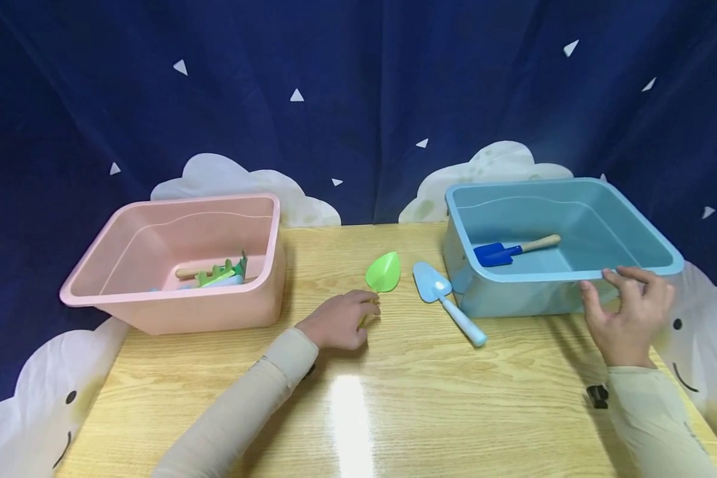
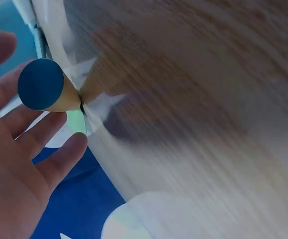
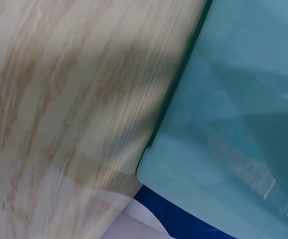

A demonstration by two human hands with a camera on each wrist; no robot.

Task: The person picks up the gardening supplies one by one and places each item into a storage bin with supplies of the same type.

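Note:
A green toy trowel with a leaf-shaped blade lies on the table. Over its yellowish handle is my left hand, fingers loosely bent. In the left wrist view, the fingers of this hand spread around the handle, with gaps visible. A light blue trowel lies just to the right. My right hand is at the front rim of the blue tub, its fingertips at the edge; whether they touch it is unclear. The right wrist view shows the tub's wall but no hand.
Inside the blue tub lies a dark blue shovel with a wooden handle. A pink tub at the left holds several toy garden tools, among them a green rake. A dark blue curtain hangs behind the table.

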